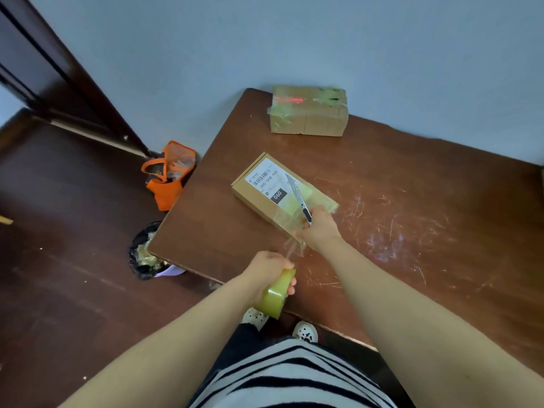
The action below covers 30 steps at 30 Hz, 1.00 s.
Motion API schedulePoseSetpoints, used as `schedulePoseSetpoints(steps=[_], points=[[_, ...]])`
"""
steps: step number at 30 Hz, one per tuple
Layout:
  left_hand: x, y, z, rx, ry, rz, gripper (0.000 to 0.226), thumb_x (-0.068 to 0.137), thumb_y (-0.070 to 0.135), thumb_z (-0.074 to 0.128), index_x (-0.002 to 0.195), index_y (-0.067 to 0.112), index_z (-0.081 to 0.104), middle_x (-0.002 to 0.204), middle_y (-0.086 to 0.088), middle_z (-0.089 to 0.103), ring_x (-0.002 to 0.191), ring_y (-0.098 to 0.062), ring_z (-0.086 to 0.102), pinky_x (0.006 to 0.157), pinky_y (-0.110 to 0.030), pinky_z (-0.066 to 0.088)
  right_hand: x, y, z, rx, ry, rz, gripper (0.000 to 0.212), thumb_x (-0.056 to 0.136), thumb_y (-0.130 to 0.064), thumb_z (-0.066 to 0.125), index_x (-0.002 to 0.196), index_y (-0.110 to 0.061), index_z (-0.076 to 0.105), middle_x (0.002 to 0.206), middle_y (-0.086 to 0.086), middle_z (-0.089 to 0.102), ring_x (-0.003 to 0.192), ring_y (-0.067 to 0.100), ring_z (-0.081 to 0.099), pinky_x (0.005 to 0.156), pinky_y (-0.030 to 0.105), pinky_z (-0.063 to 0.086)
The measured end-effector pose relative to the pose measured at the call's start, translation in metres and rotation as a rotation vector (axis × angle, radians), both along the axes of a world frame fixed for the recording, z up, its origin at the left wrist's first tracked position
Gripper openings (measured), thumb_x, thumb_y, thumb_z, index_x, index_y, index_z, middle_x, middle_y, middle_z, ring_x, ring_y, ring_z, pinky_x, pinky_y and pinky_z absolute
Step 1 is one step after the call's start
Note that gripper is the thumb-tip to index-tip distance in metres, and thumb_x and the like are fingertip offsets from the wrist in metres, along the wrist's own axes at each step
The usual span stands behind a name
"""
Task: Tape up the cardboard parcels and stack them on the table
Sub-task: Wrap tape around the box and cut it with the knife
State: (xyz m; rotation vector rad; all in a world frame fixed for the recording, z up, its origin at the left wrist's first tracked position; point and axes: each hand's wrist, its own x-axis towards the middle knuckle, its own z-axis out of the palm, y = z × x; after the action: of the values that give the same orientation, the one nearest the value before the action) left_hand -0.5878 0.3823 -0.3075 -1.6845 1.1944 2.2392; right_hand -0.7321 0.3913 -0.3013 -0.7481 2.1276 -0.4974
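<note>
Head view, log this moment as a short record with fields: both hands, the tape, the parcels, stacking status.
left hand: grips the tape roll near the front edge of the table
right hand: holds a utility knife, blade out, above the flat parcel
tape strip: stretched from tape roll to flat parcel
flat parcel: labelled, lying mid-table
taped parcel: at the back, by the wall
stacking: not done, parcels lie apart

Count on the surface [412, 172]: 1 surface, 2 cardboard parcels, i.e. 1 flat labelled parcel [265, 184] and 1 taped parcel [309, 111]. Tools: 1 tape roll [275, 293], 1 utility knife [298, 198]; grips: 2, left grip [266, 267] and right grip [321, 228]. Off the surface: 1 orange bag [169, 175], 1 black-lined bin [145, 251], 2 white shoes [306, 331].
</note>
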Motion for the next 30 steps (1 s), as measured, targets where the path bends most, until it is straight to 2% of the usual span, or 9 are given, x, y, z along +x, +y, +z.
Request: schedulePoseSetpoints(steps=[4, 7, 9, 11, 15, 21, 24, 26, 30], points=[[-0.007, -0.004, 0.0, 0.003, -0.007, 0.009, 0.026, 0.102, 0.018, 0.037, 0.106, -0.005, 0.047, 0.054, -0.017, 0.055, 0.039, -0.024, 0.05, 0.041, -0.024, 0.042, 0.0, 0.003, 0.013, -0.163, -0.131, -0.117, 0.024, 0.095, -0.033, 0.049, 0.11, -0.014, 0.052, 0.089, 0.001, 0.054, 0.077, 0.02, 0.051, 0.068, 0.03, 0.042], [-0.008, -0.006, 0.001, -0.014, -0.013, -0.031, 0.023, 0.102, 0.01, 0.03, 0.1, -0.008, 0.045, 0.05, -0.016, 0.055, 0.036, -0.022, 0.05, 0.04, -0.023, 0.042, -0.003, 0.024, 0.024, -0.166, 0.013, 0.035, 0.021, 0.097, -0.021, 0.04, 0.091, -0.01, 0.057, 0.074, 0.002, 0.061, 0.066, 0.023, 0.057, 0.06, 0.032, 0.045], [-0.009, -0.007, 0.001, -0.041, -0.016, -0.048, 0.025, 0.102, 0.011, 0.032, 0.111, -0.01, 0.042, 0.049, -0.015, 0.056, 0.034, -0.021, 0.051, 0.038, -0.023, 0.042, -0.004, 0.042, 0.033, -0.079, 0.124, 0.203, 0.026, 0.095, -0.021, 0.039, 0.087, -0.008, 0.06, 0.072, 0.002, 0.068, 0.057, 0.021, 0.063, 0.059, 0.033, 0.053], [-0.01, -0.008, 0.0, -0.043, -0.011, -0.049, 0.025, 0.102, 0.011, 0.034, 0.109, -0.011, 0.044, 0.048, -0.015, 0.056, 0.033, -0.021, 0.052, 0.036, -0.022, 0.042, -0.005, 0.057, 0.04, -0.015, 0.293, 0.331, 0.029, 0.093, -0.024, 0.04, 0.087, -0.011, 0.065, 0.077, 0.003, 0.07, 0.067, 0.022, 0.065, 0.064, 0.035, 0.056], [-0.01, -0.007, 0.005, -0.06, 0.001, -0.053, 0.029, 0.098, 0.006, 0.036, 0.077, -0.006, 0.05, 0.045, -0.015, 0.055, 0.031, -0.02, 0.05, 0.036, -0.02, 0.041, -0.005, 0.073, 0.055, 0.083, 0.489, 0.492, 0.035, 0.099, -0.041, 0.038, 0.089, -0.021, 0.065, 0.08, -0.005, 0.065, 0.078, 0.019, 0.061, 0.06, 0.028, 0.048], [-0.011, -0.01, 0.007, -0.077, 0.0, -0.044, 0.028, 0.097, 0.005, 0.035, 0.075, -0.005, 0.051, 0.046, -0.017, 0.054, 0.032, -0.021, 0.049, 0.036, -0.021, 0.04, 0.007, 0.067, 0.052, 0.175, 0.679, 0.596, 0.027, 0.1, -0.03, 0.041, 0.076, -0.02, 0.05, 0.065, -0.006, 0.045, 0.066, 0.022, 0.05, 0.051, 0.026, 0.035], [-0.012, -0.01, 0.011, -0.069, 0.019, -0.046, 0.025, 0.097, 0.005, 0.034, 0.079, -0.004, 0.048, 0.046, -0.016, 0.052, 0.032, -0.02, 0.047, 0.036, -0.02, 0.039, 0.016, 0.058, 0.044, 0.248, 0.703, 0.605, 0.021, 0.093, -0.013, 0.048, 0.073, -0.018, 0.05, 0.061, -0.005, 0.042, 0.063, 0.025, 0.049, 0.045, 0.022, 0.026], [-0.01, -0.012, 0.013, -0.069, 0.019, -0.047, 0.024, 0.096, 0.004, 0.034, 0.079, -0.004, 0.049, 0.045, -0.015, 0.052, 0.031, -0.02, 0.047, 0.036, -0.02, 0.039, 0.018, 0.056, 0.039, 0.25, 0.693, 0.605, 0.019, 0.092, -0.011, 0.047, 0.075, -0.016, 0.051, 0.065, -0.004, 0.046, 0.065, 0.026, 0.05, 0.047, 0.023, 0.029], [-0.006, -0.017, 0.015, -0.104, -0.02, -0.047, 0.026, 0.097, 0.003, 0.035, 0.077, -0.005, 0.05, 0.043, -0.014, 0.054, 0.031, -0.02, 0.048, 0.037, -0.021, 0.042, 0.004, 0.07, 0.037, 0.192, 0.616, 0.572, 0.03, 0.1, -0.035, 0.038, 0.086, -0.018, 0.059, 0.08, -0.003, 0.057, 0.078, 0.023, 0.06, 0.058, 0.028, 0.039]])
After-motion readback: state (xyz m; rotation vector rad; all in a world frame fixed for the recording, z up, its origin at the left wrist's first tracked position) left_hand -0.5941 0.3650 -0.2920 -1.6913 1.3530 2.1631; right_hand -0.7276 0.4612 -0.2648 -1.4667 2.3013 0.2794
